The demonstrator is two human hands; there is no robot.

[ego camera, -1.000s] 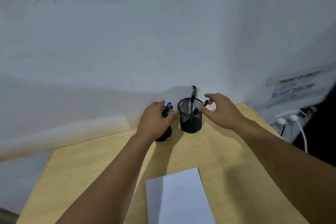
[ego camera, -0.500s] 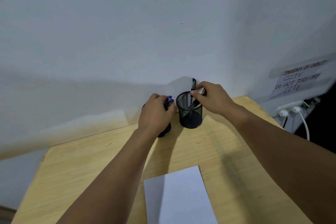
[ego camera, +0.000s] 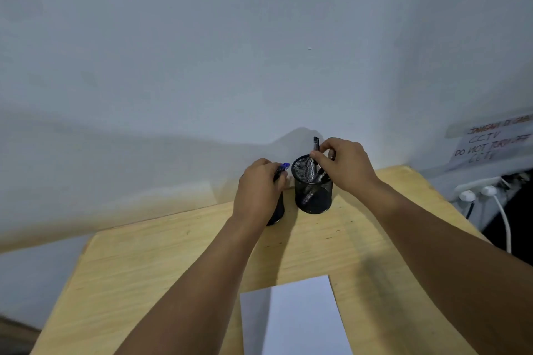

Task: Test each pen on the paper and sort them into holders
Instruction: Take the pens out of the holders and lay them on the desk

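We judge the task to be at an early stage: the white sheet of paper (ego camera: 291, 317) lies near us on the light wooden table (ego camera: 144, 262) with no ink marks that we can see, and the pens sit in or over the holders at the far edge by the wall.

Our right hand (ego camera: 344, 166) hovers over the black wire-mesh cylindrical pen holder (ego camera: 313, 186), its thumb and fingers curled and pinching the upper end of a black pen (ego camera: 316, 143). That pen stands nearly upright, its long axis close to vertical, top end towards the wall and lower end inside the cup. Other dark pens (ego camera: 315, 181) lean inside the same holder, slanting down to the left; we cannot count them.

Our left hand (ego camera: 258, 190) wraps around a blue-capped pen (ego camera: 282, 169), cap pointing up and to the right, its axis tilted. This hand covers most of a second dark round holder (ego camera: 277, 212), which stands just left of the mesh one.

Testing each pen on the paper and sorting into the two holders appears wholly left to do.
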